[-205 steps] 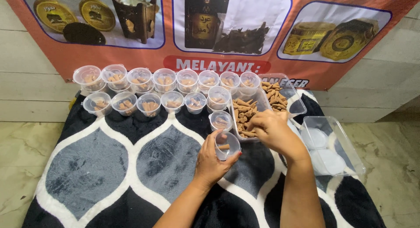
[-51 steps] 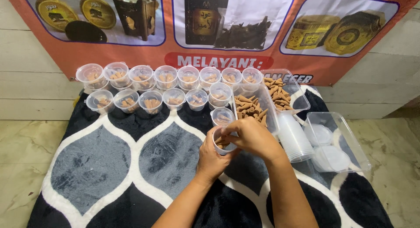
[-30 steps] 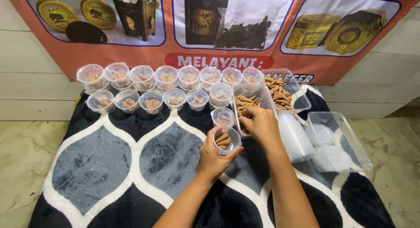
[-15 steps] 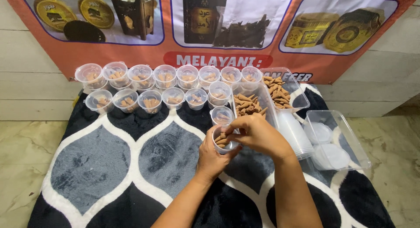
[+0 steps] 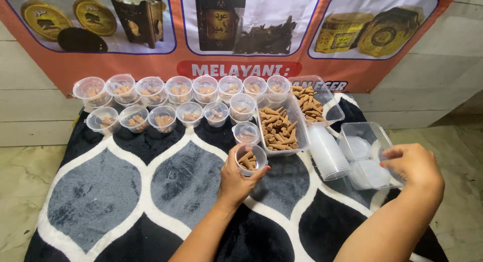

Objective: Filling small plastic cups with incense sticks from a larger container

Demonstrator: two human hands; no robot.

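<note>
Starting at the far left, there are two rows of small clear filled cups (image 5: 151,98) sitting along the back edge of the patterned rug (image 5: 95,191), right under the orange banner (image 5: 241,35). None of my hands are anywhere near those.

Moving toward the middle, my left hand (image 5: 235,179) is wrapped around one small clear cup (image 5: 250,160), fingers curled round the wall from below, thumb on the near side. The cup is held upright just above the rug, mouth facing up, with a few brown incense cones (image 5: 247,161) lying slanted inside. It's just in front of one more filled cup and the near corner of the long tray of cones (image 5: 277,127).

Further right there's a second tray with cones behind that one, then a stack of empty cups (image 5: 327,154) lying on its side, long axis running away from me.

Then the clear box of round lids (image 5: 366,154), and that's where my right hand (image 5: 410,164) is: hovering at the box's right edge, fingers loosely bent and pointing left into it, holding nothing that I can see. So the lids lie just left of my right hand, well apart from the cup, which stays over on my left side.
</note>
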